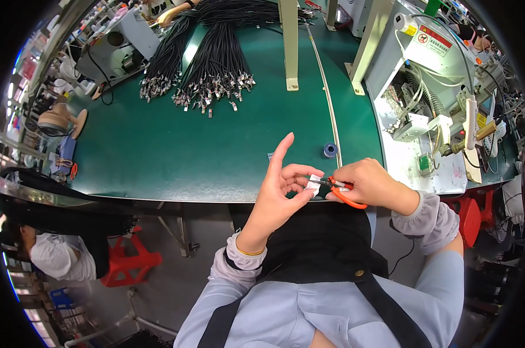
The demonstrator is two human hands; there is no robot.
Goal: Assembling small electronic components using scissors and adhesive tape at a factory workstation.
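Note:
Close to the table's front edge, my left hand [276, 194] pinches a small white piece [313, 184], like a paper label, between thumb and fingers. Its index finger points up, away from the others. My right hand [371, 181] is closed round a pair of orange-handled scissors [354, 203]. The dark blades reach left and meet the white piece; whether they cut into it I cannot tell. A small dark blue spool [330, 151] stands just beyond my right hand.
Bundles of black cables [216, 58] with metal connectors lie at the far left of the green table [187, 151]. A grey metal post [290, 46] rises behind my hands. A machine [425, 116] stands at the right, a fan [55, 120] at the left. Another person's hand [168, 16] is at the far edge.

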